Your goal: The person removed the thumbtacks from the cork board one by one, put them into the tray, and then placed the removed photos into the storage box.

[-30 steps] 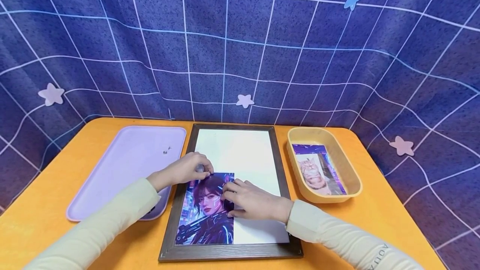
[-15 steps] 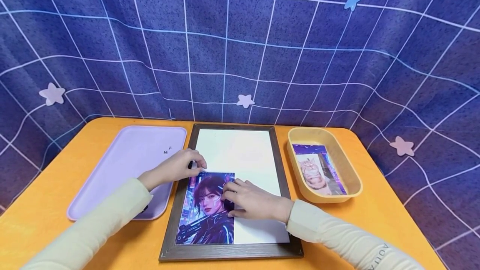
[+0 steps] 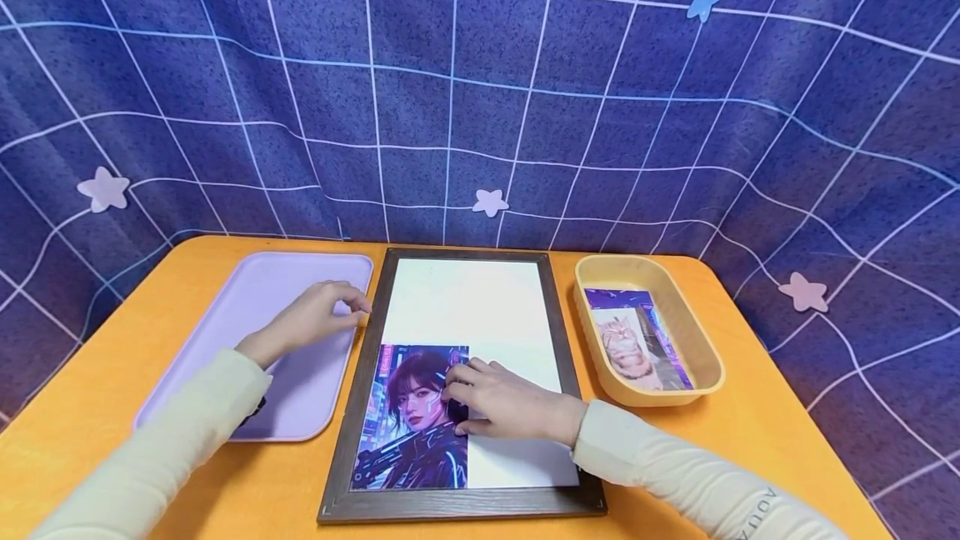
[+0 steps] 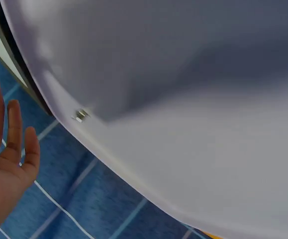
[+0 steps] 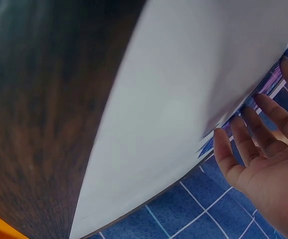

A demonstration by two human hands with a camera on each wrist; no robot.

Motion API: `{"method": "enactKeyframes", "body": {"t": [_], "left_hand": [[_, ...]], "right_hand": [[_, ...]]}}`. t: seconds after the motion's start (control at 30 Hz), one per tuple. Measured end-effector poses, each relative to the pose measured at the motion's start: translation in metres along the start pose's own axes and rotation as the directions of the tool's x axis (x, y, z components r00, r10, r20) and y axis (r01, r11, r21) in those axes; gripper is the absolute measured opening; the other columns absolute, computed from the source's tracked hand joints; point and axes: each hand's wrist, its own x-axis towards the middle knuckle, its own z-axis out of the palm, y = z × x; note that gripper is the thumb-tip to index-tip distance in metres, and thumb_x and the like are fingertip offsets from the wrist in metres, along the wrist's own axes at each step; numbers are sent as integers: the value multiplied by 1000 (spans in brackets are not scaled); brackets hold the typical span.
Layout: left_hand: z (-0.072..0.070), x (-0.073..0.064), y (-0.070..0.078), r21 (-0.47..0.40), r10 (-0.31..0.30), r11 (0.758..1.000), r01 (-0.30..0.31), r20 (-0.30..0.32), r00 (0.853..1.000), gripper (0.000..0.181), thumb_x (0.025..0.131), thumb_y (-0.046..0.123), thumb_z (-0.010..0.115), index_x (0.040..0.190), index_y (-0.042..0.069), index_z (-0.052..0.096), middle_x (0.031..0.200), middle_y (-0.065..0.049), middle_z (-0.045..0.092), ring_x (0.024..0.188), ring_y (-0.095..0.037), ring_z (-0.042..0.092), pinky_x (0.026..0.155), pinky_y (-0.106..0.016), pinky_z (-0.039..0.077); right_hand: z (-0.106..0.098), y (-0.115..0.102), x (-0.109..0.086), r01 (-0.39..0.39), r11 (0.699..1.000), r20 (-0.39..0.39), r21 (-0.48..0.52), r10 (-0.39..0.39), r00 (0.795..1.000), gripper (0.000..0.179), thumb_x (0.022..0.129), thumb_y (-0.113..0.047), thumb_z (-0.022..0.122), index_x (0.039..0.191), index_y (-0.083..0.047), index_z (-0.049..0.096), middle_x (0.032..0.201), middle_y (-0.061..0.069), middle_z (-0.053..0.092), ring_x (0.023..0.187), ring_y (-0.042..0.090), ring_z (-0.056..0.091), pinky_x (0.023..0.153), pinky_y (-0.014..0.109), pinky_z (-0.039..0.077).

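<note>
My left hand point(image 3: 318, 317) hovers over the right side of the lilac tray point(image 3: 225, 340), fingers loosely bent and thumb tip near the index finger. Whether a tiny thing sits at those fingertips is too small to tell. A small shiny metal piece point(image 4: 80, 115) lies in the tray near its corner in the left wrist view. My right hand point(image 3: 506, 398) rests its bent, spread fingertips on the right edge of a glossy picture print point(image 3: 416, 440). That print lies in the lower left of a white board point(image 3: 465, 298) with a dark wooden frame point(image 3: 465, 505).
To the right stands a yellow basin point(image 3: 708, 357) holding several prints, a cat picture point(image 3: 624, 348) on top. A dark object point(image 3: 255, 411) is partly hidden under the left sleeve. Behind the orange table point(image 3: 757, 448) hangs a blue grid curtain point(image 3: 420, 123).
My left hand has left the print's top left corner and moved left and back to the tray. My right hand and the print have stayed in place.
</note>
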Motion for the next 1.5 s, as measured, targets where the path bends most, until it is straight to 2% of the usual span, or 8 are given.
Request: {"method": "enactKeyframes", "body": {"t": [0.23,0.63,0.73,1.1,1.5], "left_hand": [[-7,-8,-21,19,-59,998,59,-36,998,8,77,5,67,83,10,68,77,2,66,77,-17,61,77,-43,47],[-15,-23,-37,52,-142,988,142,-10,990,7,76,2,66,81,5,68,75,-2,66,74,-18,60,74,-42,49],[-16,-26,-38,70,-162,984,161,2,987,5,77,4,66,81,5,68,74,0,66,73,-18,61,72,-40,49],[-15,-30,-42,93,-174,981,171,25,984,6,74,4,67,79,7,66,71,2,64,68,-11,57,64,-30,45],[-16,-28,-40,123,-175,978,171,28,984,7,75,6,66,81,10,67,75,1,66,73,-16,61,68,-36,46]], "right_hand": [[0,0,-1,-1,1000,-1,1,1,1000,39,85,-36,61,118,-15,56,120,-2,51,109,12,48,93,27,43],[1,-1,0,-11,1000,12,7,11,1000,40,86,-36,60,118,-15,56,121,-2,51,111,12,48,92,27,44],[1,-1,0,-12,1000,11,4,12,1000,39,85,-36,60,118,-15,56,121,-2,51,111,12,48,92,27,44],[0,-1,0,-17,1000,12,10,17,1000,39,85,-35,61,118,-14,57,121,-2,51,110,12,48,94,27,42],[0,-1,0,-17,1000,13,8,17,1000,39,85,-35,60,118,-14,56,122,-2,50,111,12,47,93,27,43]]}}
